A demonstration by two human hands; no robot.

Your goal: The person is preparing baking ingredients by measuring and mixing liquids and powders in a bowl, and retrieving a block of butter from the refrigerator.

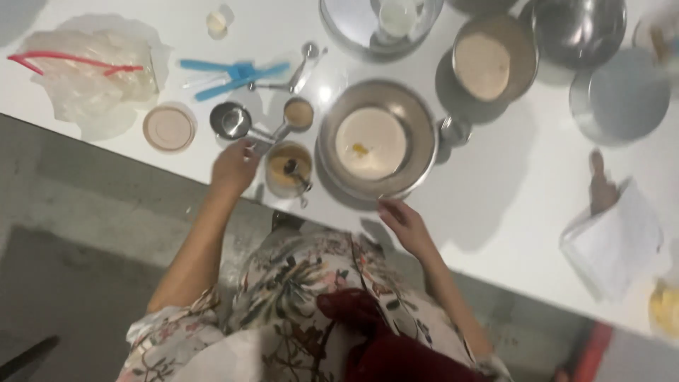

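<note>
While the left hand (235,166) pinches the measuring cups' (272,124) handles, the right hand (404,223) lies open-fingered at the mixing bowl's (417,124) rim. Both sit on a white counter (516,184) above grey floor (78,240). Blurred bowls are cut off at the top.

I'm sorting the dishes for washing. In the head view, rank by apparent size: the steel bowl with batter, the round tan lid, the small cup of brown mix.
1. Steel bowl with batter, clearly largest.
2. Tan lid and small cup of brown mix look about alike; I can't rank them.
</note>
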